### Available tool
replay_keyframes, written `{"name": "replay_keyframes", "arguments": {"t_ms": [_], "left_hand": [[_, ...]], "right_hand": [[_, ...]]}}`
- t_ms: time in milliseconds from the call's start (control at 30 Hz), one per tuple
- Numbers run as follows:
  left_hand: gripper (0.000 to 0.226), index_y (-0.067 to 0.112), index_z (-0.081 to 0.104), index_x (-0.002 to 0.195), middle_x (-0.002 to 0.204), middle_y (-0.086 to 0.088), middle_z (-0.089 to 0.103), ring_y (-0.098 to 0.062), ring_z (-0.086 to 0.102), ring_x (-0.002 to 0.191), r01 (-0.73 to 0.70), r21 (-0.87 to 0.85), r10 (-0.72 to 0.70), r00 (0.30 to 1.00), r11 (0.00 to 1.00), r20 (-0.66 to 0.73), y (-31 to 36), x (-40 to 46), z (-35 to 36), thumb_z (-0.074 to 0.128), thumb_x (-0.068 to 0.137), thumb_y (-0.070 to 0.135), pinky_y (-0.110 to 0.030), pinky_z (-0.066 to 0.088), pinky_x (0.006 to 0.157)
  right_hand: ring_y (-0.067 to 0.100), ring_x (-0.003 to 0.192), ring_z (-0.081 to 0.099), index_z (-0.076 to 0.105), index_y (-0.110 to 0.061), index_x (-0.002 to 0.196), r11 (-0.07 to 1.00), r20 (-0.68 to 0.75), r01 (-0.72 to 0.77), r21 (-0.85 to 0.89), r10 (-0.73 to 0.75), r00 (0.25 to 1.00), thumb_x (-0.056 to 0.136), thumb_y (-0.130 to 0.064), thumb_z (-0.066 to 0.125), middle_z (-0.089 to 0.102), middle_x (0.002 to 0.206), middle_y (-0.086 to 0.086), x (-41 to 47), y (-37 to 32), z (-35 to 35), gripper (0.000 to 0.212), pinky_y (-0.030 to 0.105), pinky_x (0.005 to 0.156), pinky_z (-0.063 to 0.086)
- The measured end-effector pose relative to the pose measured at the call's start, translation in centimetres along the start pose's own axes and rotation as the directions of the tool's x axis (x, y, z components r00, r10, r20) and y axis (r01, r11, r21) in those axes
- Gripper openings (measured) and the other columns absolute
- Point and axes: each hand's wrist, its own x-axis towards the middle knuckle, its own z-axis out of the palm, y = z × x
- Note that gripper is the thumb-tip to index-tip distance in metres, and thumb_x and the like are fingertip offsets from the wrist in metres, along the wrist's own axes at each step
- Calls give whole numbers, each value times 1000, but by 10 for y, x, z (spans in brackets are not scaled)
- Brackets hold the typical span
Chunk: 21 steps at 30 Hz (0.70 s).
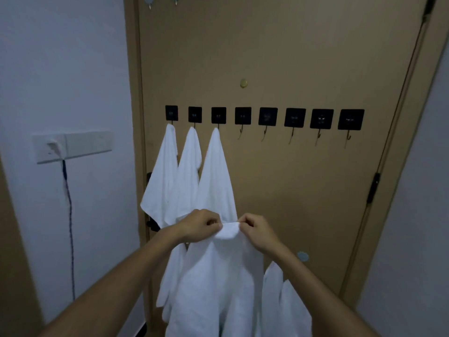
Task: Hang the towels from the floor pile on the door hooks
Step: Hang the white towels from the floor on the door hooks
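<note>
towel (218, 276): hanging soft and floppy, looking light
grip: left hand (201, 224) and right hand (255, 229) both pinching its top edge, a decent hold for hooking

You've only got the one view here, a wide-angle cam on your head, looking forward and a bit down at the brown door (279, 166), which sits close in front of you and fills most of the frame. The row of black hooks (263, 117) runs across the middle, both forearms come in from the bottom edge, and your left hand (200, 223) and right hand (255, 228) meet just below center, so the cam's near them. The edges bend from the wide lens, with the white wall (60, 93) on the left, and there's no second view to share anything with.
</note>
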Motion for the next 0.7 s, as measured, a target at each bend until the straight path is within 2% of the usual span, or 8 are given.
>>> {"name": "replay_keyframes", "arguments": {"t_ms": [133, 267, 367, 467, 567, 700], "left_hand": [[23, 15, 62, 86, 79, 11, 56, -9, 52, 77, 4, -58, -6, 999, 998, -33, -12, 45, -15, 42, 96, 21, -22, 40, 69], [23, 11, 61, 85, 84, 3, 58, -15, 53, 82, 10, -133, -19, 998, 991, -68, -18, 84, -36, 39, 93, 14, -30, 44, 76], [23, 13, 60, 86, 87, 1, 59, -18, 54, 85, -15, -165, -7, 992, 986, -129, -23, 115, -50, 38, 93, 13, -31, 44, 76], [21, 14, 59, 91, 92, -3, 62, -20, 55, 87, -53, -127, 26, 977, 990, -212, -31, 151, -64, 38, 94, 12, -30, 43, 74], [16, 12, 53, 89, 80, 1, 55, -18, 49, 78, -127, -65, 106, 960, 990, -260, -37, 186, -81, 38, 95, 12, -23, 37, 62], [16, 20, 49, 90, 77, 5, 51, -12, 46, 72, -216, -144, 162, 935, 966, -314, -45, 232, -113, 39, 91, 7, -23, 34, 59]], "right_hand": [[3, 63, 45, 56, -13, 71, 1000, -20, 24, 11, -24, 1000, 87, -1, 47, 55, 70, -4, 43, 10, -7, 22, 9, 53, 35], [3, 62, 44, 57, -13, 80, 998, -25, 53, -13, -53, 998, 89, -1, 47, 52, 69, -6, 86, 18, -17, 18, 10, 55, 36], [1, 55, 35, 49, -12, 85, 993, -104, 120, -6, -120, 987, 90, 1, 44, 43, 68, -5, 118, 17, -26, 14, 13, 51, 32], [1, 54, 37, 47, -11, 80, 985, -145, 136, -107, -151, 978, 89, 2, 42, 41, 64, -7, 155, 13, -37, 16, 12, 51, 32], [10, 60, 41, 53, -13, 81, 959, -186, 69, -274, -123, 975, 86, -1, 41, 46, 65, -8, 197, 11, -47, 18, 26, 57, 34], [16, 69, 47, 56, -11, 83, 939, -291, 27, -343, -133, 947, 86, 1, 39, 51, 72, -1, 248, 0, -63, 20, 28, 59, 37]]}}
